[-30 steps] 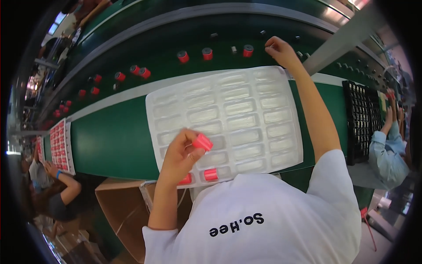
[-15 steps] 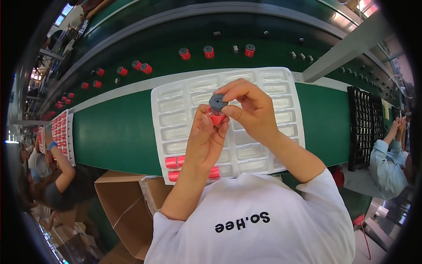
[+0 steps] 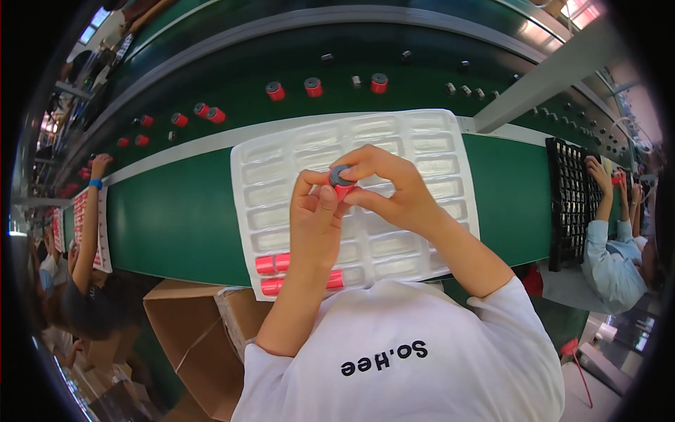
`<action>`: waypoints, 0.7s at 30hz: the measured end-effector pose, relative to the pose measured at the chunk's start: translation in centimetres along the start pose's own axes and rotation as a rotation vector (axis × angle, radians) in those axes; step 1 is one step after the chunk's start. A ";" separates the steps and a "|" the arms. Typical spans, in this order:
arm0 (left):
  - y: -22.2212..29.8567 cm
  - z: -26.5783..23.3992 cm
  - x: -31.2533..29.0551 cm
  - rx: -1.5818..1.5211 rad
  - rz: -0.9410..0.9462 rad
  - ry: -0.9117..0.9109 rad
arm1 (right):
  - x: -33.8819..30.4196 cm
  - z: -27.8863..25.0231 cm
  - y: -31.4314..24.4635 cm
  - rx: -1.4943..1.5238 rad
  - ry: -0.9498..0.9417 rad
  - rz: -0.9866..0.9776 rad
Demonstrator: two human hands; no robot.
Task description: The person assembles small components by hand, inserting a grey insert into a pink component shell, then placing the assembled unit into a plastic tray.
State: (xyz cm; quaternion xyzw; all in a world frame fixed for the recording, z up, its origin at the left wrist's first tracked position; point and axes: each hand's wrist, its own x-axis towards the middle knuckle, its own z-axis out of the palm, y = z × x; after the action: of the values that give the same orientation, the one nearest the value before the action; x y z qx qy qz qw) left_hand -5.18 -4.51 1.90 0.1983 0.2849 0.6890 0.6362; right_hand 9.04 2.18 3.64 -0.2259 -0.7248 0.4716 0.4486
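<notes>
Between my hands, above the white tray (image 3: 235, 179), is a small red cylinder (image 3: 342, 190) with a dark grey cap (image 3: 341, 175) on its upper end. My left hand (image 3: 315, 219) is closed round its left side. The thumb and fingertips of my right hand (image 3: 395, 184) press on the cap and the right side. Cap and body sit together, though my fingers partly hide the joint. In the tray's near left pockets lie several red cylinders (image 3: 273, 264), partly behind my left forearm.
Beyond the tray, a green conveyor (image 3: 253, 116) carries red cylinders with grey tops (image 3: 313, 87) and small metallic parts (image 3: 466, 91). A grey post (image 3: 534, 84) slants over it at right. Co-workers sit both sides, one by a black tray (image 3: 568, 204). A cardboard box (image 3: 186, 330) stands lower left.
The grey cap, raised and tilted above the red body before, now sits down on it. My right fingers have moved lower. Items on the belt have shifted left.
</notes>
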 end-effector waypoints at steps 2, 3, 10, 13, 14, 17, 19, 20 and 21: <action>0.3 0.7 0.8 0.315 -0.073 0.052 | 0.4 -1.3 1.0 -0.072 -0.016 0.021; 0.2 1.9 1.2 0.445 -0.078 0.103 | 0.9 -2.5 1.8 -0.143 -0.031 0.045; 3.5 -1.0 -3.6 1.417 -0.285 -0.446 | 7.2 -14.5 12.7 -0.947 0.357 -0.154; 3.4 -2.0 -5.5 1.632 -0.263 -0.706 | 6.9 -16.7 15.3 -0.935 0.092 0.204; 3.5 -1.8 -5.8 1.629 -0.281 -0.715 | 6.7 -17.5 15.4 -0.931 0.092 0.204; 4.2 -1.8 -5.7 1.646 -0.303 -0.747 | 6.5 -19.6 14.2 -1.007 0.181 0.160; 4.2 -1.9 -5.2 1.662 -0.305 -0.784 | 6.3 -20.9 13.3 -1.318 0.185 0.381; 3.9 -1.8 -4.9 1.656 -0.296 -0.805 | 6.4 -21.8 13.3 -1.428 0.147 0.554; 3.7 -1.8 -5.0 1.651 -0.287 -0.813 | 6.5 -22.0 13.6 -1.425 0.144 0.550</action>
State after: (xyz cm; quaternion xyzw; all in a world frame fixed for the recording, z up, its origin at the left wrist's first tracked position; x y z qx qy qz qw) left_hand -8.63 -9.76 3.37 0.7768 0.4619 0.0606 0.4238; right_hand 23.56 23.80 -2.19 -0.6629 -0.7404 -0.0308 0.1069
